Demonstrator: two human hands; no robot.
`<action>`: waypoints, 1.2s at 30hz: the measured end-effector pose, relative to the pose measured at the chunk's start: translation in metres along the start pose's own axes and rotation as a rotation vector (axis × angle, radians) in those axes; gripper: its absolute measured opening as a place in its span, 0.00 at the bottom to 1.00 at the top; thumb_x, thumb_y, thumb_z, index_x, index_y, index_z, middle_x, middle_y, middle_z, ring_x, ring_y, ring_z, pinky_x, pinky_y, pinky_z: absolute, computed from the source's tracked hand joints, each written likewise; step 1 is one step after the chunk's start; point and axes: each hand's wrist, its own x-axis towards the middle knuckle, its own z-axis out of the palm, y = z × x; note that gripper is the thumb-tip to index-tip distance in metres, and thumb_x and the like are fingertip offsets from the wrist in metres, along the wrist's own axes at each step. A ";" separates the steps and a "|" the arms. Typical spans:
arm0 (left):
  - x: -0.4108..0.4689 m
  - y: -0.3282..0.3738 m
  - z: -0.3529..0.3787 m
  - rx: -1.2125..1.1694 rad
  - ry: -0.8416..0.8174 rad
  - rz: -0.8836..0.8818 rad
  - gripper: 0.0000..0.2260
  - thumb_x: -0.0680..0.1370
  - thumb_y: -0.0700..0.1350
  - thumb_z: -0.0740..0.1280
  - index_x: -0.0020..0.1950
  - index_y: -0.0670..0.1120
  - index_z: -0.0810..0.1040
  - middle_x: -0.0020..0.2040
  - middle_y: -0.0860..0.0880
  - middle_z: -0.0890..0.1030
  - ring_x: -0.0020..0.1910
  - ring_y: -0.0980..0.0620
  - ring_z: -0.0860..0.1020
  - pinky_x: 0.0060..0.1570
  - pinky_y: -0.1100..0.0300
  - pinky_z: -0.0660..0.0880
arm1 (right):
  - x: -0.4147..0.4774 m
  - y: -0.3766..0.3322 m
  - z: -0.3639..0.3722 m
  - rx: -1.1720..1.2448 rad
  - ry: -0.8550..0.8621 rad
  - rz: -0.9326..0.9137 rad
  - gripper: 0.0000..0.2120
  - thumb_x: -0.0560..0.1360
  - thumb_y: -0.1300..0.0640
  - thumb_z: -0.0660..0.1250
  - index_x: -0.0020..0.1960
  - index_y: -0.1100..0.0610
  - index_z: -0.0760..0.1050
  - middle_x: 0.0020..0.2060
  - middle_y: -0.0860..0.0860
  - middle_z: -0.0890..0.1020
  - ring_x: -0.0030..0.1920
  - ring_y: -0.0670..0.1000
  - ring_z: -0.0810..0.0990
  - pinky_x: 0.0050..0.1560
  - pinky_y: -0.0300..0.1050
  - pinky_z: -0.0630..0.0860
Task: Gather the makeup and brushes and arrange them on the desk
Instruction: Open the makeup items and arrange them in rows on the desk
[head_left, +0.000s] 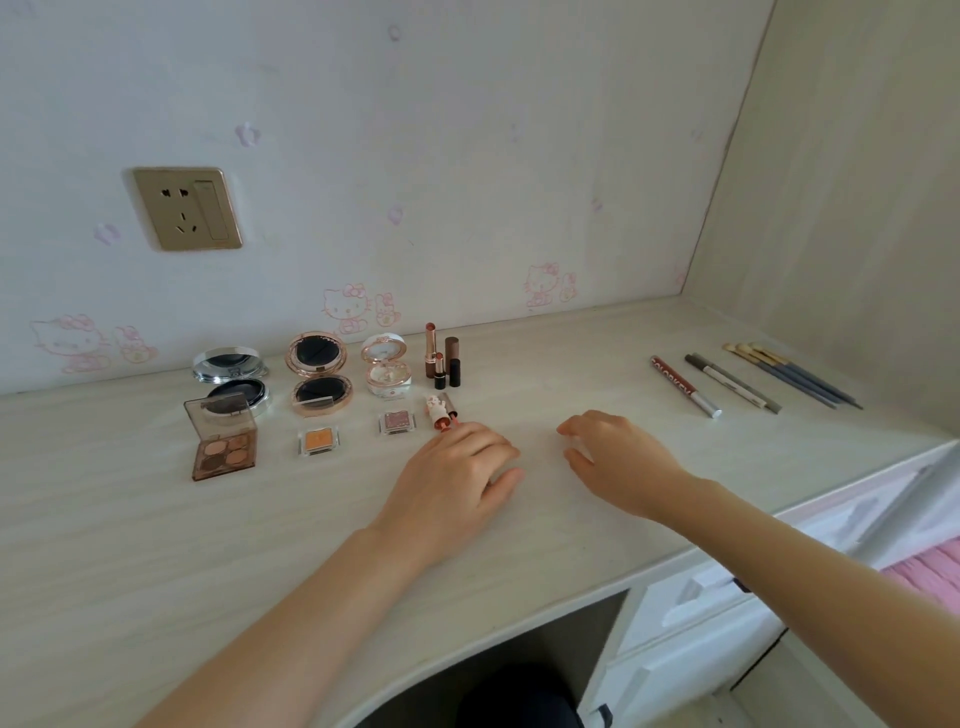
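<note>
Open compacts stand in a row at the back of the desk: a silver compact (231, 382), a rose-gold compact (319, 374) and a white floral compact (388, 370). Upright lipsticks (441, 358) stand right of them. In front lie a brown eyeshadow palette (223, 441), an orange pan (318, 440), a pink pan (397, 422) and a small lip gloss (441, 413). My left hand (452, 480) rests palm down, fingertips touching the lip gloss. My right hand (618, 462) hovers open, holding nothing. Far right lie a red pencil (683, 387), a grey pen (732, 383) and several brushes (789, 374).
A wall socket (187, 208) sits on the wallpapered wall at the left. A side panel (831, 208) closes the desk at the right. White drawers (701, 623) stand below the desk edge at the right, with pink fabric (930, 571) beyond them.
</note>
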 end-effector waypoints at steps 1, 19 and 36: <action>0.004 0.002 0.002 -0.011 -0.005 -0.010 0.19 0.79 0.55 0.55 0.56 0.48 0.81 0.54 0.56 0.80 0.58 0.56 0.74 0.57 0.58 0.72 | -0.007 0.005 -0.001 -0.011 0.005 0.003 0.17 0.80 0.53 0.56 0.68 0.52 0.70 0.62 0.49 0.75 0.60 0.53 0.75 0.58 0.49 0.74; 0.140 0.065 0.085 -0.183 -0.225 -0.084 0.13 0.80 0.46 0.59 0.62 0.47 0.77 0.61 0.52 0.78 0.64 0.52 0.70 0.61 0.53 0.70 | -0.038 0.122 -0.032 -0.055 0.133 0.144 0.16 0.80 0.53 0.59 0.67 0.54 0.72 0.61 0.50 0.77 0.60 0.51 0.75 0.58 0.45 0.75; 0.241 0.050 0.162 -0.022 -0.362 0.101 0.24 0.82 0.37 0.51 0.77 0.52 0.56 0.77 0.53 0.58 0.77 0.52 0.53 0.73 0.57 0.53 | 0.012 0.174 -0.017 -0.103 0.204 0.318 0.18 0.79 0.45 0.57 0.58 0.56 0.75 0.55 0.53 0.77 0.57 0.54 0.73 0.55 0.50 0.74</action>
